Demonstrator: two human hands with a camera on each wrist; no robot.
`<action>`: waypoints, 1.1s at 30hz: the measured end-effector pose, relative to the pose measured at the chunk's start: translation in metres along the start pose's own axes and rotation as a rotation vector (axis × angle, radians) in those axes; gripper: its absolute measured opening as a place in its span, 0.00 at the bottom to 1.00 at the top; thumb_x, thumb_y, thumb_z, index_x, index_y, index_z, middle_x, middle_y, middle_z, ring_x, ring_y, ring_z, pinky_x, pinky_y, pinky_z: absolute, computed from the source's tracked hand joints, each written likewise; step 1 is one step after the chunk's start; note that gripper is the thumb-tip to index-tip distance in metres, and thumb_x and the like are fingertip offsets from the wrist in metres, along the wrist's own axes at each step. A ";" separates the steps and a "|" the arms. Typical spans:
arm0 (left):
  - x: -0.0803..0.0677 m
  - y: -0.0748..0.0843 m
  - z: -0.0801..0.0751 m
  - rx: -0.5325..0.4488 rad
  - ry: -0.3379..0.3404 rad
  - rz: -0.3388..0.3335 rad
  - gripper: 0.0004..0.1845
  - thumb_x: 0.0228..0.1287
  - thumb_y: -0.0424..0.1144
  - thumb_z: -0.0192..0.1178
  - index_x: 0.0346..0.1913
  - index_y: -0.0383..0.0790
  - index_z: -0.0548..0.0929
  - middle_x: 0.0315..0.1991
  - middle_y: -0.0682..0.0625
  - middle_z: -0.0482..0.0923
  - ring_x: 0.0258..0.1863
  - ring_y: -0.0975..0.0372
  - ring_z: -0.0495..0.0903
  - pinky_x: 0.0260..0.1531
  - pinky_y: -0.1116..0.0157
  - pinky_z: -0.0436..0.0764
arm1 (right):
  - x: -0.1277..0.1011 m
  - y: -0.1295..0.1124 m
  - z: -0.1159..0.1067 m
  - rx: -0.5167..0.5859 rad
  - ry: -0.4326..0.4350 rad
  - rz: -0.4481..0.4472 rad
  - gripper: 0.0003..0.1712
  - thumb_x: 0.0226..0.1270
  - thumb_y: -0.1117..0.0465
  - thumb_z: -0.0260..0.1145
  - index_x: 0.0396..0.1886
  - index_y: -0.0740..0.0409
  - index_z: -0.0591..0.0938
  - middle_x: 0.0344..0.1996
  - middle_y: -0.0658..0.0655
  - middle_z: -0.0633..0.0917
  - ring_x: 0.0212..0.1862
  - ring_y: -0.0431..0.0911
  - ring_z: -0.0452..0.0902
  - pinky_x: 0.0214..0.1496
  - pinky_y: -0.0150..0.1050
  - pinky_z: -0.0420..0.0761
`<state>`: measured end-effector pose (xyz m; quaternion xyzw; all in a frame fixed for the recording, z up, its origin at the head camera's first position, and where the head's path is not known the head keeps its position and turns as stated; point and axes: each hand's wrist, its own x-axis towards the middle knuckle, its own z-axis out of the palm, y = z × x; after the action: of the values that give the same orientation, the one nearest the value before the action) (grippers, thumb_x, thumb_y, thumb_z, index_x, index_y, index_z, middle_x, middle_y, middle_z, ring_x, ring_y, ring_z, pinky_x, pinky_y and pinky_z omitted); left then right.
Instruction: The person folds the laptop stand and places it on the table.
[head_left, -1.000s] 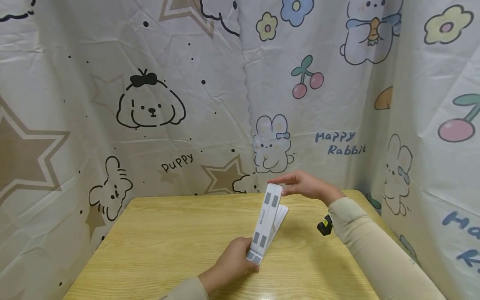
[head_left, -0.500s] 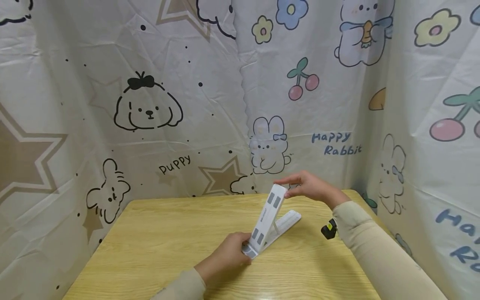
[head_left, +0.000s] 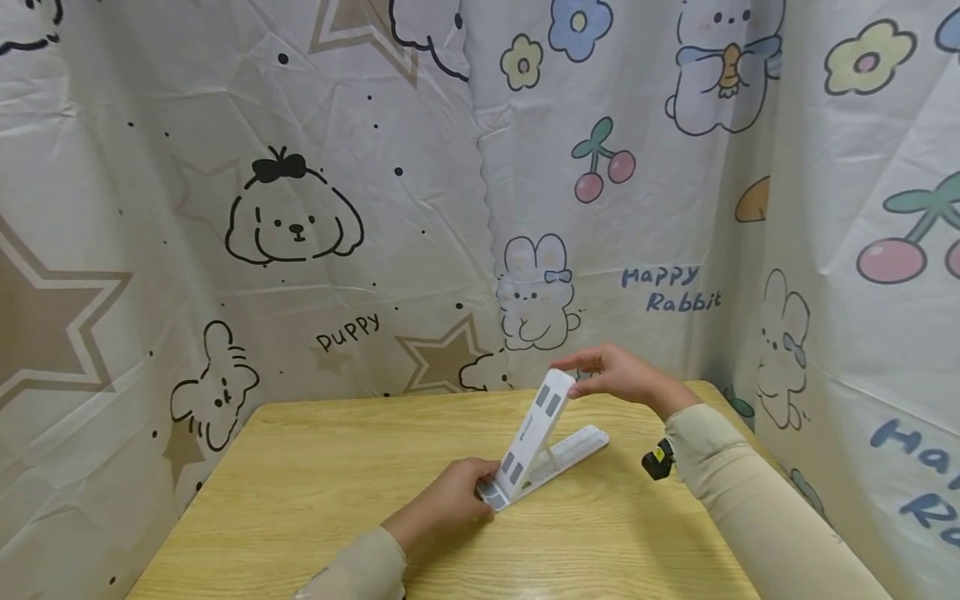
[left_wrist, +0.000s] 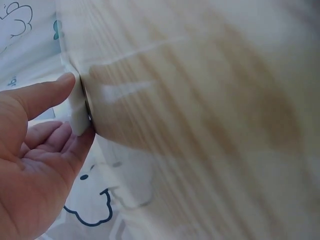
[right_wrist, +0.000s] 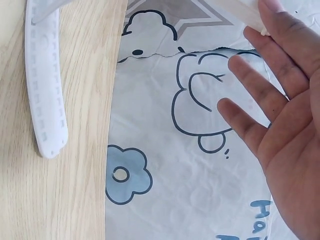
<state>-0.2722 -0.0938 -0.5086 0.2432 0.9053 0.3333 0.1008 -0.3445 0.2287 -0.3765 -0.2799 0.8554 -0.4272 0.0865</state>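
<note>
A white folding laptop stand [head_left: 532, 429] with grey pads stands spread on the wooden table, its padded arm tilted up and its slotted base arm [head_left: 573, 447] lying along the tabletop. My left hand [head_left: 453, 496] grips the low hinged end, thumb on one side and fingers on the other; the left wrist view shows that white end [left_wrist: 77, 107] close against the wood. With thumb and index finger, my right hand [head_left: 618, 375] pinches the raised tip. In the right wrist view the other fingers [right_wrist: 250, 120] are spread away from it, and the base arm [right_wrist: 46, 85] shows its row of slots.
The wooden table [head_left: 330, 442] reaches back to a printed cloth curtain [head_left: 420, 250] with cartoon animals, which also hangs along both sides. A small black device [head_left: 658, 460] with a yellow mark sits by the right sleeve.
The base arm has swung down and right, away from the padded arm, onto the table. My left hand has shifted slightly left and up; my right hand has moved slightly right with the tip.
</note>
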 end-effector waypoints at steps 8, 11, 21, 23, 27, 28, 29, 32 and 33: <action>0.003 -0.007 -0.009 0.028 -0.018 0.056 0.39 0.50 0.29 0.78 0.69 0.34 0.77 0.54 0.50 0.83 0.51 0.63 0.80 0.54 0.66 0.83 | -0.006 -0.005 0.004 0.033 0.060 0.036 0.30 0.59 0.57 0.79 0.62 0.53 0.84 0.59 0.58 0.86 0.57 0.52 0.84 0.59 0.48 0.85; 0.006 -0.008 -0.013 0.013 -0.037 0.034 0.39 0.52 0.28 0.76 0.69 0.38 0.77 0.55 0.51 0.82 0.52 0.63 0.79 0.56 0.63 0.82 | -0.008 -0.004 0.007 0.057 0.082 0.052 0.31 0.58 0.56 0.80 0.62 0.54 0.84 0.58 0.58 0.86 0.55 0.51 0.85 0.58 0.48 0.85; 0.015 -0.015 -0.024 0.051 -0.086 0.051 0.38 0.55 0.28 0.75 0.71 0.40 0.76 0.59 0.52 0.82 0.57 0.62 0.79 0.64 0.57 0.78 | -0.008 0.002 0.017 0.163 0.099 0.033 0.35 0.60 0.57 0.79 0.67 0.58 0.80 0.57 0.59 0.86 0.57 0.55 0.84 0.58 0.46 0.85; 0.016 -0.017 -0.024 0.061 -0.087 0.063 0.38 0.55 0.27 0.75 0.71 0.39 0.75 0.60 0.51 0.82 0.58 0.62 0.79 0.64 0.57 0.78 | -0.007 0.004 0.020 0.192 0.084 0.016 0.37 0.61 0.58 0.78 0.69 0.62 0.77 0.58 0.61 0.86 0.58 0.55 0.83 0.59 0.45 0.85; 0.017 -0.022 -0.025 0.060 -0.085 0.068 0.39 0.55 0.26 0.74 0.72 0.40 0.75 0.61 0.49 0.82 0.60 0.59 0.78 0.64 0.56 0.79 | -0.007 0.009 0.026 0.254 0.087 0.002 0.38 0.62 0.61 0.77 0.69 0.67 0.75 0.60 0.63 0.84 0.58 0.54 0.84 0.59 0.45 0.85; 0.018 -0.023 -0.025 0.056 -0.085 0.067 0.39 0.55 0.26 0.74 0.72 0.40 0.75 0.62 0.49 0.81 0.61 0.59 0.78 0.65 0.56 0.78 | -0.007 0.010 0.027 0.264 0.095 0.002 0.37 0.62 0.61 0.77 0.69 0.67 0.75 0.60 0.63 0.84 0.57 0.53 0.84 0.59 0.44 0.85; 0.018 -0.024 -0.026 0.051 -0.085 0.067 0.39 0.55 0.26 0.74 0.72 0.41 0.75 0.62 0.49 0.81 0.62 0.59 0.78 0.65 0.55 0.78 | -0.007 0.012 0.028 0.278 0.107 0.003 0.37 0.62 0.61 0.77 0.69 0.67 0.76 0.60 0.63 0.84 0.57 0.52 0.84 0.59 0.44 0.85; 0.020 -0.027 -0.030 -0.002 -0.089 0.047 0.39 0.56 0.26 0.73 0.72 0.44 0.75 0.64 0.51 0.80 0.62 0.59 0.77 0.67 0.54 0.77 | -0.007 0.015 0.031 0.304 0.143 0.004 0.36 0.62 0.60 0.78 0.68 0.65 0.77 0.60 0.63 0.85 0.56 0.50 0.85 0.59 0.44 0.85; 0.020 -0.028 -0.031 -0.028 -0.091 0.039 0.39 0.56 0.25 0.73 0.72 0.44 0.75 0.64 0.51 0.80 0.62 0.60 0.76 0.67 0.54 0.76 | -0.007 0.015 0.032 0.312 0.154 0.005 0.35 0.62 0.60 0.78 0.68 0.64 0.78 0.59 0.63 0.85 0.55 0.50 0.85 0.58 0.43 0.85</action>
<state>-0.3109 -0.1190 -0.5039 0.2744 0.8900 0.3367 0.1388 -0.3326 0.2184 -0.4085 -0.2275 0.7836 -0.5746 0.0642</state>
